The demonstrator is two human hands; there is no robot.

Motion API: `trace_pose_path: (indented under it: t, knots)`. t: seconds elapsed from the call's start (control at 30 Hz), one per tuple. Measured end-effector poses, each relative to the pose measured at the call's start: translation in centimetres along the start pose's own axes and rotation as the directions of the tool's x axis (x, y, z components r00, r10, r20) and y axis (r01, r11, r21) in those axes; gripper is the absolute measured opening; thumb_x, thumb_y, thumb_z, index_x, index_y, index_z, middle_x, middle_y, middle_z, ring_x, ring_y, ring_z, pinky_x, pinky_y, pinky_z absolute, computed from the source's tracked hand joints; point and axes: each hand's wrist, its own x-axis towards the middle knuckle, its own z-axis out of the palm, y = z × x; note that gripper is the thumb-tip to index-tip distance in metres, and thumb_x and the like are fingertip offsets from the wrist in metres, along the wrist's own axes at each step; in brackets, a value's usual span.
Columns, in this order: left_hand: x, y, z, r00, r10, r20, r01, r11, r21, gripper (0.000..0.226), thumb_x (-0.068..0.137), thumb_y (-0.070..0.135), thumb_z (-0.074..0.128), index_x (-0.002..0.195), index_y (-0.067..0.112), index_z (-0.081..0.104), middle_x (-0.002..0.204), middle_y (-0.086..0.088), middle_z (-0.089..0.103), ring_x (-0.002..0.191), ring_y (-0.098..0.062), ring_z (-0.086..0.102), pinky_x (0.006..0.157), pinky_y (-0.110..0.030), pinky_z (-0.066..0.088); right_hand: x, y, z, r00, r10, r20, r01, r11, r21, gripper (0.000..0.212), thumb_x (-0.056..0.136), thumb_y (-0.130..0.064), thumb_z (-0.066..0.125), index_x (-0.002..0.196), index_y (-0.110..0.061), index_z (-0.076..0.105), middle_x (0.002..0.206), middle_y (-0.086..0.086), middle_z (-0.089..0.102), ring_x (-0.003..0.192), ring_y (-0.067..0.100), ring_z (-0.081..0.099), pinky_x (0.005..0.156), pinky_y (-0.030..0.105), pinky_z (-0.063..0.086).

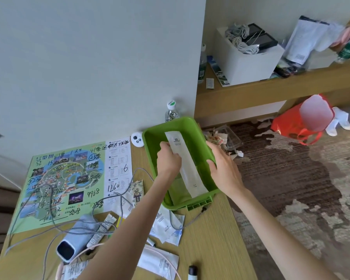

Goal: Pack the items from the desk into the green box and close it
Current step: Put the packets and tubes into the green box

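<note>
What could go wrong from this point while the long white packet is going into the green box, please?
1. The green box sits at the desk's right edge, above the carpet. A push from the right hand gripping its wall might slide it off.
2. The gray cable runs under the left forearm, so pulling the left hand back could snag it and drag nearby items.
3. The white packet lies diagonally, nearly spanning the box, and may crowd later items.
</note>
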Motion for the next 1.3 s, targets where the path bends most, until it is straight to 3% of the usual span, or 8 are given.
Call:
trace_pose_path:
  t: [0.17,0.47,0.57,0.67,0.8,0.93,1.13,1.3]
  knots:
    - [0.0,-0.8,0.7,0.987,0.108,0.12,-0.147,0.91,0.388,0.048,0.089,0.005,0.052,0.136,0.007,0.04,0.123,-0.014,0.057,0.101,-0.03,0.062,0.075,-0.042,0.055,0.2,0.3,0.6,0.999,-0.01,-0.035,0.01,1.0,0.017,0.059,0.094,-0.007,0.057,0.148,-0.014,0.035,0.146,0.003,0.048,0.125,0.019,0.055,0.092,0.029,0.053]
    - [-4.7,-3.7,-5.2,0.84,0.54,-0.047,-0.532,0.839,0.117,0.02,0.096,0.006,0.051,0.11,0.013,0.065,0.109,0.002,0.064,0.093,-0.009,0.063,0.073,-0.026,0.055,-0.5,0.4,1.1,0.997,0.004,-0.083,-0.002,1.0,0.023,0.058,0.094,-0.006,0.057,0.147,-0.013,0.036,0.144,0.005,0.05,0.125,0.021,0.055,0.094,0.027,0.047]
    - [-6.8,-6.6,-6.8,0.835,0.523,-0.17,-0.515,0.852,0.092,0.018,0.097,0.007,0.051,0.103,0.017,0.065,0.102,0.006,0.065,0.087,-0.004,0.062,0.069,-0.02,0.052,-1.0,0.1,1.1,0.995,0.03,-0.098,-0.029,0.999,0.014,0.056,0.094,-0.007,0.057,0.146,-0.013,0.037,0.144,0.006,0.051,0.12,0.022,0.058,0.087,0.029,0.051]
    - [-8.5,-10.1,-7.3,0.88,0.428,-0.204,-0.415,0.904,0.104,0.018,0.096,0.007,0.052,0.097,0.02,0.065,0.099,0.005,0.066,0.083,-0.008,0.063,0.067,-0.031,0.055,-1.3,-0.5,0.6,0.993,0.03,-0.119,-0.036,0.998,-0.051,0.047,0.094,-0.006,0.054,0.14,-0.008,0.043,0.138,0.009,0.053,0.12,0.025,0.056,0.094,0.034,0.05]
    - [-10.3,-14.7,-5.8,0.93,0.367,-0.014,-0.347,0.889,0.298,0.018,0.093,0.007,0.053,0.101,0.018,0.065,0.104,0.003,0.062,0.095,-0.017,0.063,0.071,-0.04,0.056,-3.7,-2.0,-0.1,0.973,-0.117,-0.2,0.084,0.983,-0.164,0.036,0.089,-0.004,0.056,0.124,-0.006,0.053,0.127,0.008,0.052,0.117,0.024,0.052,0.1,0.037,0.043]
    - [-11.4,-17.4,-3.6,0.893,0.377,0.248,-0.45,0.708,0.545,0.036,0.088,0.02,0.064,0.124,0.022,0.055,0.13,0.003,0.052,0.123,-0.018,0.047,0.095,-0.034,0.048,-8.9,-2.9,0.6,0.936,-0.255,-0.241,0.225,0.963,-0.146,0.029,0.089,-0.007,0.053,0.117,-0.011,0.053,0.124,0.004,0.05,0.114,0.018,0.05,0.098,0.031,0.041]
    - [-12.4,-19.6,-1.4,0.88,0.273,0.389,-0.474,0.574,0.668,0.078,0.084,0.048,0.065,0.147,0.025,0.025,0.16,-0.002,0.011,0.147,-0.021,0.015,0.117,-0.039,0.025,-16.7,-2.7,4.4,0.912,-0.408,-0.037,0.4,0.907,-0.134,0.034,0.082,0.002,0.05,0.114,-0.009,0.054,0.12,0.006,0.051,0.11,0.021,0.052,0.102,0.033,0.039]
    - [-12.3,-19.2,-0.6,0.876,0.268,0.401,-0.481,0.427,0.766,0.069,0.092,0.048,0.052,0.149,0.025,0.02,0.161,-0.012,0.01,0.146,-0.029,0.015,0.114,-0.044,0.027,-19.8,-1.9,6.4,0.881,-0.428,0.203,0.456,0.882,-0.122,0.039,0.074,0.008,0.056,0.109,-0.01,0.058,0.116,0.005,0.055,0.104,0.022,0.054,0.094,0.034,0.046]
